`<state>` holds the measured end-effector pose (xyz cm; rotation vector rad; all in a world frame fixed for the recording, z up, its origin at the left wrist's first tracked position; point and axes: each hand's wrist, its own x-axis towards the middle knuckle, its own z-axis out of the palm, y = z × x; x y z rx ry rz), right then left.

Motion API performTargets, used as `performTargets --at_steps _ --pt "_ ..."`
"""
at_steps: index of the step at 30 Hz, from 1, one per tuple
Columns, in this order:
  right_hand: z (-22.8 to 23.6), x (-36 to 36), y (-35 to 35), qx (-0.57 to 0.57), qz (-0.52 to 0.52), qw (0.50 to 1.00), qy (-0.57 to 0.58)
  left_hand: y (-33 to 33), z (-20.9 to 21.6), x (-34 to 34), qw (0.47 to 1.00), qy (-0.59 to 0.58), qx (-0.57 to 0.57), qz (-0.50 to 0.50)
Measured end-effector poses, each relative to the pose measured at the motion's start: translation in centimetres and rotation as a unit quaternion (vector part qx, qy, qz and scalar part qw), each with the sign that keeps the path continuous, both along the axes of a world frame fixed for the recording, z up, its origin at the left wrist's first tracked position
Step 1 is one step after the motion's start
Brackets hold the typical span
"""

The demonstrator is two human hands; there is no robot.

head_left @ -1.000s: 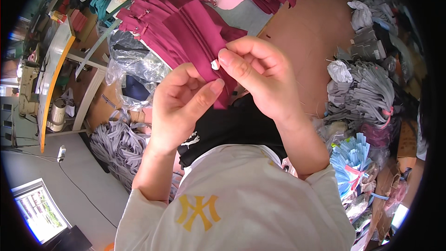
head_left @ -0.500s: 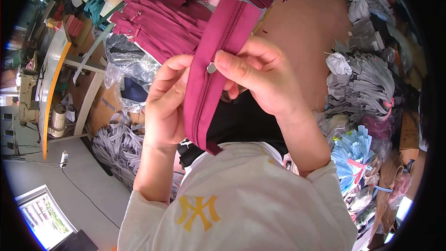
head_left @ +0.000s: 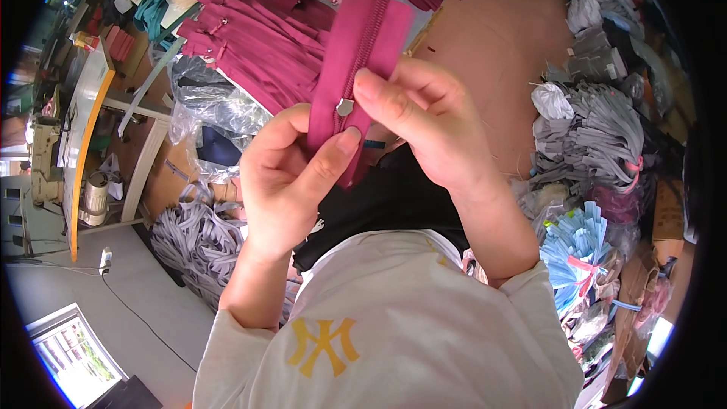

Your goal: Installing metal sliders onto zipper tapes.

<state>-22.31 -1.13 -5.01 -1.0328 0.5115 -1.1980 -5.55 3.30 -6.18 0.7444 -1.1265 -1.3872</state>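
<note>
A maroon zipper (head_left: 352, 45) is stretched between my hands in front of my chest. Its dark teeth run down the middle of the tape, and a small silvery slider (head_left: 344, 107) sits on them between my two thumbs. My left hand (head_left: 291, 174) is closed on the lower part, its thumb across the tape just below the slider. My right hand (head_left: 424, 117) pinches the right edge, thumb beside the teeth above the slider; its other fingers are partly hidden behind the tape. Below my left thumb the tape's lower end hangs out.
Ahead lie bundles of maroon zippers (head_left: 257, 49) on a table. Grey zipper bundles (head_left: 598, 136) and a light blue bundle (head_left: 572, 250) are heaped at the right. More grey strips (head_left: 197, 246) lie at the left, near a worktable (head_left: 91, 129) with an orange edge.
My left hand has brought its thumb onto the front of the tape, below the slider. The zipper's lower end, which hung long toward my shirt, has now folded away behind my left hand.
</note>
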Motion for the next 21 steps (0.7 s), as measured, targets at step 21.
performTargets --at_steps 21 --pt "-0.4 -1.0 -0.7 0.009 -0.050 0.999 -0.011 0.1 0.9 -0.9 0.996 -0.030 0.072 0.033"
